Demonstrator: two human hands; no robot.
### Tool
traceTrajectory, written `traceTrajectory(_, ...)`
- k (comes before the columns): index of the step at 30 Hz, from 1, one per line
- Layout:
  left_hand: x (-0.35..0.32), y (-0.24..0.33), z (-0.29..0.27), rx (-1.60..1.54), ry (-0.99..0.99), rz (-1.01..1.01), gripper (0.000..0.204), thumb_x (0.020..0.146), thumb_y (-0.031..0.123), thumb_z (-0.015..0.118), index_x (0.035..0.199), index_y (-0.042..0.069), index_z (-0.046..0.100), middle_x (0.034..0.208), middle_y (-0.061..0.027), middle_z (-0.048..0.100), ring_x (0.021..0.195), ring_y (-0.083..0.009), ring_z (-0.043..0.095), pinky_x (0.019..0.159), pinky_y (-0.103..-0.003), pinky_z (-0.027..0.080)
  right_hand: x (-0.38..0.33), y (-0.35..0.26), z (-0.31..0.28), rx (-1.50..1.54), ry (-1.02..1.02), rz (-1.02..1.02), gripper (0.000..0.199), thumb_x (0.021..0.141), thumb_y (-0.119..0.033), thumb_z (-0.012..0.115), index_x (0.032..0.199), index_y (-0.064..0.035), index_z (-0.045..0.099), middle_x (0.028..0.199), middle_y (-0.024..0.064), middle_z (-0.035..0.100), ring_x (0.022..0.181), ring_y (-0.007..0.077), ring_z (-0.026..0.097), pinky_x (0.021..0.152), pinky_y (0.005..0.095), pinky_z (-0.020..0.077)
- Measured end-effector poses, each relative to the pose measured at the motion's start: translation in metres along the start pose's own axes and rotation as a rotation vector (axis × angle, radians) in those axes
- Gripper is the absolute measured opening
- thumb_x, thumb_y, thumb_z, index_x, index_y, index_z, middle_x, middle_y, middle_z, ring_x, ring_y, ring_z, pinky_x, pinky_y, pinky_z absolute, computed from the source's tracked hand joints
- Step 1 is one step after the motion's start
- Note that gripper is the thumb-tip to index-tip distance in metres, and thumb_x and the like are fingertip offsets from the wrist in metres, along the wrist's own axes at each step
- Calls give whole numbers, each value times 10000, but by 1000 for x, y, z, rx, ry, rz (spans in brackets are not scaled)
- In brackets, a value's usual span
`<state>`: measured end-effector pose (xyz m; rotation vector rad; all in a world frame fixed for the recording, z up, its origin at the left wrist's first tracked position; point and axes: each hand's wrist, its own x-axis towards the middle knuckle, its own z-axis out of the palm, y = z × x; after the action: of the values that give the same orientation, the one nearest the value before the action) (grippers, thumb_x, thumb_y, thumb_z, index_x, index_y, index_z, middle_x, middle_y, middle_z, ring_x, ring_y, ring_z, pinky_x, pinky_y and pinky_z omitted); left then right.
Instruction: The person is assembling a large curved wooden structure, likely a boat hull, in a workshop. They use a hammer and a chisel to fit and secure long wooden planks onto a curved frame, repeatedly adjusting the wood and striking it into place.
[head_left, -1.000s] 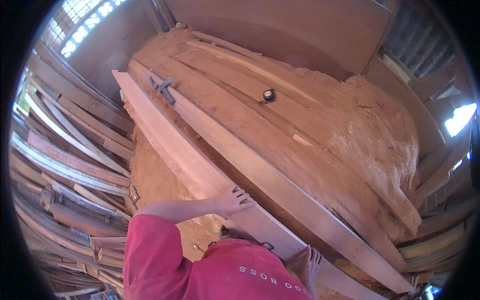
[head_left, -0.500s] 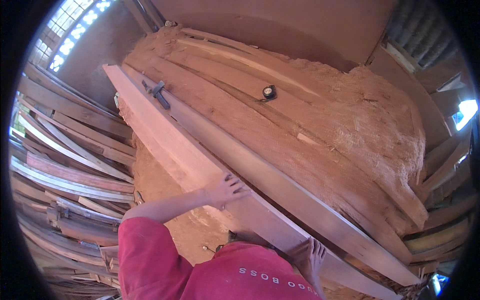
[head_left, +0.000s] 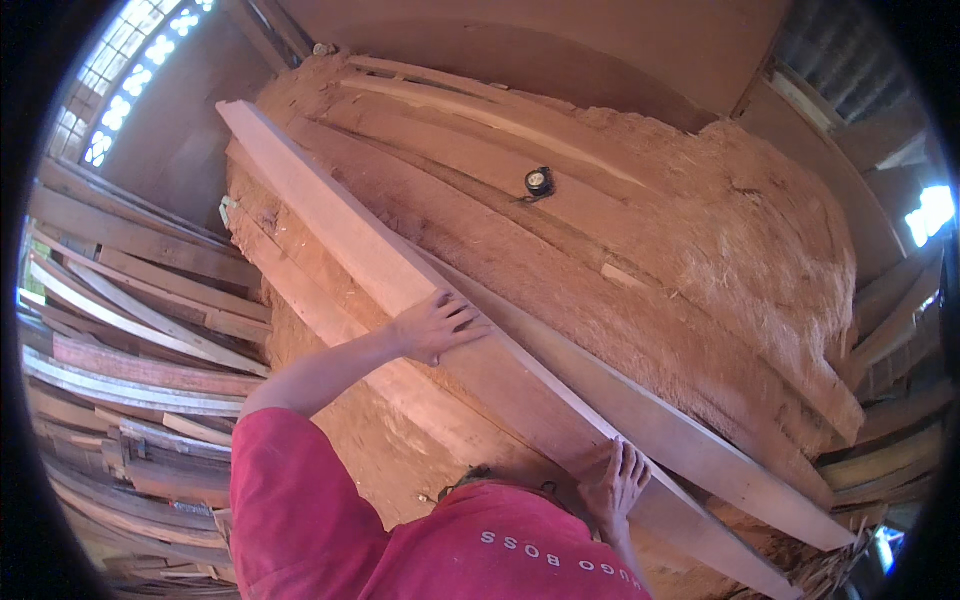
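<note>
A long, thick wooden plank (head_left: 350,240) runs diagonally from the far left to the near right, tilted up on its edge. My left hand (head_left: 440,325) is closed over its upper edge near the middle, fingers on the far side. Farther along toward the near right end, my right hand (head_left: 617,482) grips the same edge. A second long plank (head_left: 640,400) lies just beyond it, partly covered by it. Both forearms come out of red sleeves.
A small round tape measure (head_left: 538,182) rests on the sawdust-covered boards at the back. Sawdust heaps (head_left: 750,240) rise at the right. Stacked timber (head_left: 150,350) fills the left side. Another rough board (head_left: 310,295) lies on the near side of the held plank.
Both hands have tilted the near plank up and shifted it away, toward the second plank. The dark hammer-like tool at the far left is now hidden behind it. A rough board shows on the near side.
</note>
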<state>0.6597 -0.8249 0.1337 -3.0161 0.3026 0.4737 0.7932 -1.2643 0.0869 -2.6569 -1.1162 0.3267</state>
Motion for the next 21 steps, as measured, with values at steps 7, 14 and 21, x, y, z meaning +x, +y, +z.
traceTrajectory(7,6,8,49,-25,124,-51,1034,580,314,857,1490,203,379,1370,-110,488,1306,-306,421,1089,-536,308,-9,11,20,-4,36,19,816,683,-259,723,1436,-112,445,1365,164,469,1295,375,402,1080,584,258)
traceTrajectory(14,22,25,81,-88,135,-113,1042,503,184,893,1415,117,394,1444,-153,415,1381,-350,342,1171,-592,216,-29,28,71,-92,112,37,631,882,-211,510,1494,-178,360,1389,130,452,1316,346,383,1089,562,255)
traceTrajectory(21,16,78,82,262,314,-293,1089,557,315,888,1468,101,331,1523,-201,343,1463,-381,245,1203,-594,156,-39,32,90,-214,233,68,535,946,-199,410,1477,-249,366,1340,92,489,1268,321,444,1097,583,273)
